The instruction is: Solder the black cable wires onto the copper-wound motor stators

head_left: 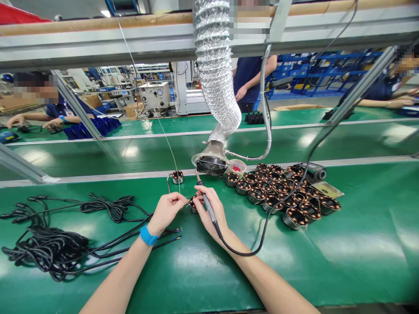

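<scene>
My right hand (211, 211) is closed around the grey handle of a soldering iron (208, 207), whose tip points up and away, toward the fume fan. Its thumb and fingers also reach to a small copper-wound motor stator (194, 206) on the green bench, partly hidden by the hand. On the stator's left side, my left hand (168, 211), with a blue wristband, pinches thin wire ends beside it; the fingers cover most of them. A fine solder wire (170, 148) hangs from above, down to the left fingers. Behind stands another stator (177, 176) with a dark lead.
Several stators (271, 187) stand grouped at right, by a small tub (237, 167). Black cables (49, 248) lie coiled at left, stripped ends toward my hands. A fume fan (211, 165) hangs from a foil duct (216, 65). The iron's cord (262, 244) loops right. Co-workers sit opposite.
</scene>
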The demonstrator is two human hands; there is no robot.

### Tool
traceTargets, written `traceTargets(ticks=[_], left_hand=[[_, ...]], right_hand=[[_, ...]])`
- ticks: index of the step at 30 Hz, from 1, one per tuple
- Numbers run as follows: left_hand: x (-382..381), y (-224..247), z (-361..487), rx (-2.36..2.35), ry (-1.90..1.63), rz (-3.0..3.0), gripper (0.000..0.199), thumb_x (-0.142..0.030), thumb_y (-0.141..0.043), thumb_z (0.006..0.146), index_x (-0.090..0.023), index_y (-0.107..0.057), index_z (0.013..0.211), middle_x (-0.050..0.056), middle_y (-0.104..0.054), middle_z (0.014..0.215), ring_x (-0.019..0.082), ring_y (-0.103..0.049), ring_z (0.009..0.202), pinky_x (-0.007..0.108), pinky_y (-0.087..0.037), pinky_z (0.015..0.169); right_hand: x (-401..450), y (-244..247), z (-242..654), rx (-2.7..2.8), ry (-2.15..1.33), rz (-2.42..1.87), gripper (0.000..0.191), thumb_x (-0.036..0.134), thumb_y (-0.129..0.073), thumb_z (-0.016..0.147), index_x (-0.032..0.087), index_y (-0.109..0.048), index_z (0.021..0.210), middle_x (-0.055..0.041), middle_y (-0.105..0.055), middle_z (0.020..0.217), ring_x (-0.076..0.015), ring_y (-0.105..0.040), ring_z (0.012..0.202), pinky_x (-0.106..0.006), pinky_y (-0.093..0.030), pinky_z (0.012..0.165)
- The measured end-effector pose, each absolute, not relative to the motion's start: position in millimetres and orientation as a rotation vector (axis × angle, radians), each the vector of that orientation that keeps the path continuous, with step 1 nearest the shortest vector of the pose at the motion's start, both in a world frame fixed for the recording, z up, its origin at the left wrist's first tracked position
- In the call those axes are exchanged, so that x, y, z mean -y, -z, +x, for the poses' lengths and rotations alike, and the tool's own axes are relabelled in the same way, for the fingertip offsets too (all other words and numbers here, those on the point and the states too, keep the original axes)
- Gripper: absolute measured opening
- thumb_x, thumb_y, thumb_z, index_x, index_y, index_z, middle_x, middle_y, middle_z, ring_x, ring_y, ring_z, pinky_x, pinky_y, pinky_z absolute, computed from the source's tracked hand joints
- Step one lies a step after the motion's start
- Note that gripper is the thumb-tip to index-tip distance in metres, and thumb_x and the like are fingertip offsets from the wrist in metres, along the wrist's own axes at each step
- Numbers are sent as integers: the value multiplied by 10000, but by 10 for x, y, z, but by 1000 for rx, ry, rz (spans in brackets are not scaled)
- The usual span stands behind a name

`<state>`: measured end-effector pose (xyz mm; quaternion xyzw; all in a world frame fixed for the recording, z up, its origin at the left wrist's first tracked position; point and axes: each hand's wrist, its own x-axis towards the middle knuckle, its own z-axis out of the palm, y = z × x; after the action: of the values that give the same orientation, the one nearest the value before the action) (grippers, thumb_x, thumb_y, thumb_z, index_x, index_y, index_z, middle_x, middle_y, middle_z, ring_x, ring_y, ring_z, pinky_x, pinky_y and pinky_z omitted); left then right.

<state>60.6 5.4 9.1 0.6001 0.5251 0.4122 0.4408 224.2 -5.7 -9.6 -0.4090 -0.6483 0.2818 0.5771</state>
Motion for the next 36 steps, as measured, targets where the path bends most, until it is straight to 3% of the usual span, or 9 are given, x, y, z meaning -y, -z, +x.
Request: traceTargets(ticks=[7,13,18,36], left_hand=[[-131,-20,556,-1377,-1078,1311,223,-347,-644,703,-129,-687,699,-22,-553,587,62,-344,455,215,-235,463],[-145,2,572,-1392,-1034,1279,211,-327,-644,683,-120,-685,692,-37,-515,571,50,-319,448,208,-194,450],[-150,-11,573,-1397,-1031,1262,224,-347,-655,685,-124,-676,688,-43,-508,565,48,-302,441,212,-196,447],[-144,19,569,-1372,-1034,1282,224,-354,-663,709,-135,-643,667,-55,-483,547,49,-292,443,213,-196,451]], right_hand=[[85,65,2330,1422,-693,-1036,254,322,-501,956,227,-642,1145,-31,-654,864,-148,-634,732,-280,-539,707],[105,83,2371,1389,-683,-997,235,347,-484,956,203,-670,945,-7,-616,703,-153,-616,671,-281,-508,648],[123,98,2366,1415,-730,-959,238,344,-489,949,202,-673,900,9,-567,617,-160,-610,646,-272,-496,598],[148,48,2336,1505,-738,-967,222,318,-487,956,201,-669,908,25,-599,637,-115,-562,551,-235,-450,549]])
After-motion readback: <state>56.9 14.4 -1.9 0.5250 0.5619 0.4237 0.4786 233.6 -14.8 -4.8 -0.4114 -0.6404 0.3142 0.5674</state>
